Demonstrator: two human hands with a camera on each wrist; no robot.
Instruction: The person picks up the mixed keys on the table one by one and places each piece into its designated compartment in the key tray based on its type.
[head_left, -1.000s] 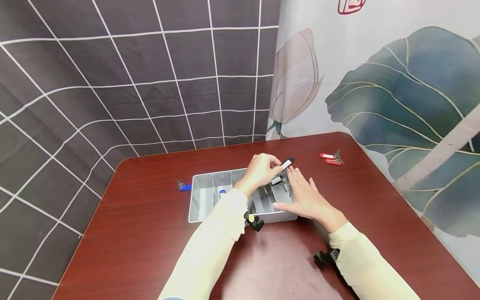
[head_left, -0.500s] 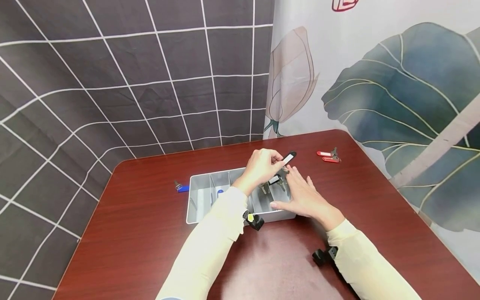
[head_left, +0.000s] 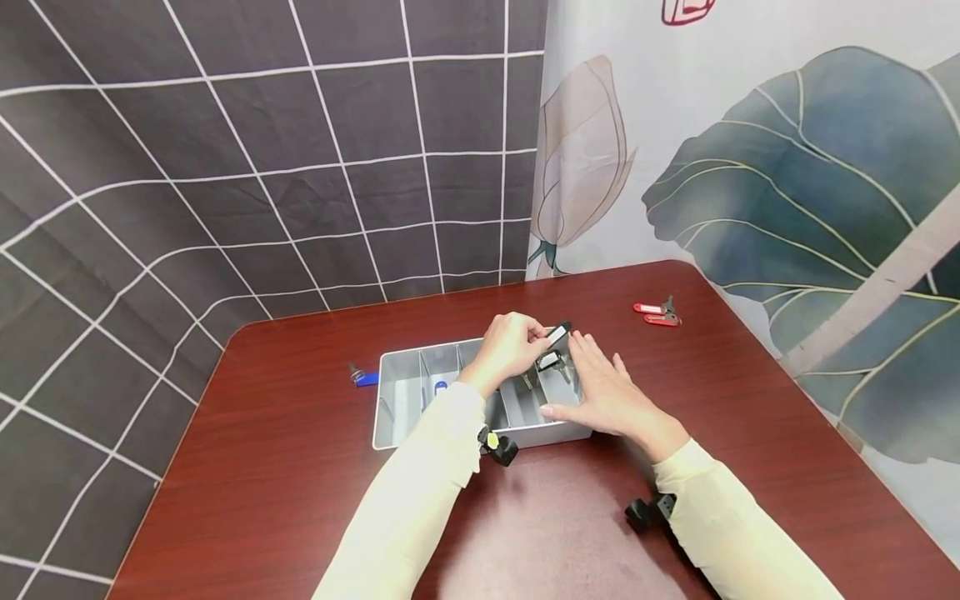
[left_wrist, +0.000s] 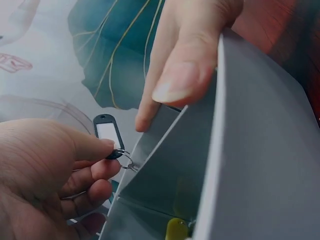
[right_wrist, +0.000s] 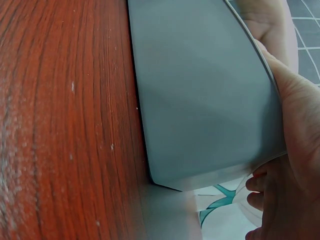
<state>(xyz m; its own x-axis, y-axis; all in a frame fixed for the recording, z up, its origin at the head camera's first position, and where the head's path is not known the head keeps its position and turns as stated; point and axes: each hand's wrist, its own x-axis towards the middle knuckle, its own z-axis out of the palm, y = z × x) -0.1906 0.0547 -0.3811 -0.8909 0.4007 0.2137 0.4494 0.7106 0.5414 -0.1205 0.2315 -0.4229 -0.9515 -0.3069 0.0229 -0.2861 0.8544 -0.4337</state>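
Observation:
My left hand (head_left: 508, 350) pinches a black key tag (head_left: 557, 335) with a white label, just above the right end of the grey divided tray (head_left: 453, 442). In the left wrist view the tag's metal ring (left_wrist: 129, 160) hangs at the tray's far rim; whatever is on the ring is hidden there. A second black key tag (head_left: 550, 361) with a key lies in the tray's right part. My right hand (head_left: 606, 387) rests over the tray's right end, fingers straight and thumb spread towards the near rim. Inside the tray are also a blue key tag (head_left: 440, 386) and a yellow key tag (left_wrist: 177, 229).
Two red key tags (head_left: 662, 320) with keys lie on the table towards the back right. Left of the tray is a blue key tag (head_left: 366, 379) with a key. A dark checked curtain (head_left: 375, 192) and a leaf-patterned curtain (head_left: 750, 217) hang behind the red-brown table (head_left: 285, 500).
My left hand, with the black key tag, has dipped lower and slightly left towards the tray in the last half second. The right hand keeps its place on the tray's end.

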